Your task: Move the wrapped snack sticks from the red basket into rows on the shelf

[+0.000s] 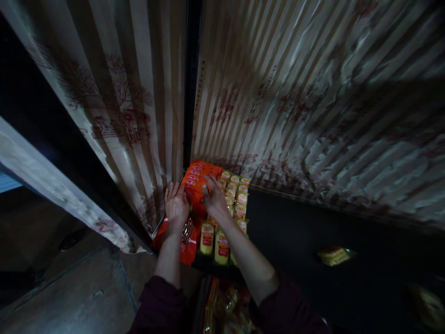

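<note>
My left hand [176, 208] lies with its fingers stretched out at the left edge of some glossy orange packaging [196, 178] with white printed ovals. Over the right side of this packaging is my right hand [214, 200], fingers bent and thumb apart, touching it. Whether the orange piece is one bag or several packets, I cannot tell. Rows of small yellow wrapped snack packs [240, 204] stand beside my right hand. Closer to me, more yellow packs [207, 237] with red labels show between my forearms. A red-orange wrapper [188, 254] lies under my left wrist.
Striped, printed sheeting [243, 93] hangs behind and to the left, meeting at a dark post [193, 83]. On the dark surface [281, 222] to the right lies a single yellow pack [334, 255]. A container of wrapped items [227, 301] sits below my arms.
</note>
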`<state>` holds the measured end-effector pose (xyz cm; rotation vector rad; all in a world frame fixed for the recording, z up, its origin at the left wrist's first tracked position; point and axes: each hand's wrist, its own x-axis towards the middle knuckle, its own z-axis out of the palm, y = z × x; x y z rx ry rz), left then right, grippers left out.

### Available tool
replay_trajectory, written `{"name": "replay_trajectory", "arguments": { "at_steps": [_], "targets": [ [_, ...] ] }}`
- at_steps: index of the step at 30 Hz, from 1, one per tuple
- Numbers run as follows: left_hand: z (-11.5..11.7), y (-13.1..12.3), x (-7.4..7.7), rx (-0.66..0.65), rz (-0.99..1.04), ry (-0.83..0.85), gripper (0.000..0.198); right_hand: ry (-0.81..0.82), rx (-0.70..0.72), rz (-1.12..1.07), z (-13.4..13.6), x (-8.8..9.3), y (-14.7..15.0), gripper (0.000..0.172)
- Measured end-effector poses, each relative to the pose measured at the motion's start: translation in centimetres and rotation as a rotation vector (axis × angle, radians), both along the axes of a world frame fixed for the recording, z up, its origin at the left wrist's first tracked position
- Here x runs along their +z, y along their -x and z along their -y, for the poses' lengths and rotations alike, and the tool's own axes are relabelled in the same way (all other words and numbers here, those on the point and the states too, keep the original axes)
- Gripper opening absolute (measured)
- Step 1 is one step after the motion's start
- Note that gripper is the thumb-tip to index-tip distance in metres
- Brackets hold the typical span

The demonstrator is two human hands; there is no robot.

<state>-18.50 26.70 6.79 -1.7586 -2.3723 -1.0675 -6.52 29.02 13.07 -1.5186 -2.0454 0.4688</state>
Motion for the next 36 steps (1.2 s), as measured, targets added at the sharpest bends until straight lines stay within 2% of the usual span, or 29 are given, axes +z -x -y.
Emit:
{"name": "replay_trajectory", "arguments": {
  "at_steps": [5,9,13,17,21,28,36],
  "targets": [
    [2.6,-0.6,0.2,-0.023,0.018,-0.031,0.04,-0.177,-0.186,-0.037,5.6,-0.7,-3.3,0.051],
    [5.6,-2.7,0.4,-0.116,0.119,-0.122,0.043,-0.235,-0.358,-0.062,8.6,-3.4,-6.7,0.056],
    [8.0,-6.0,-0.1,-0.164,0.165,-0.196,0.05,-0.174,-0.455,-0.169,10.3,-6.4,-9.9,0.061],
    [8.9,-8.7,-1.0,-0.204,0.106,-0.089,0.051,-0.09,-0.447,-0.293,10.9,-8.3,-11.2,0.069],
    [8.7,-9.9,-0.7,-0.235,0.006,-0.039,0.05,-0.055,-0.393,-0.364,10.3,-9.0,-10.2,0.071],
    [8.4,-10.6,0.2,-0.254,-0.118,0.02,0.049,0.002,-0.368,-0.459,9.3,-9.1,-8.0,0.076],
    [8.4,-10.4,0.9,-0.233,-0.153,-0.046,0.049,0.024,-0.42,-0.536,9.8,-8.3,-9.1,0.077]
  ]
}}
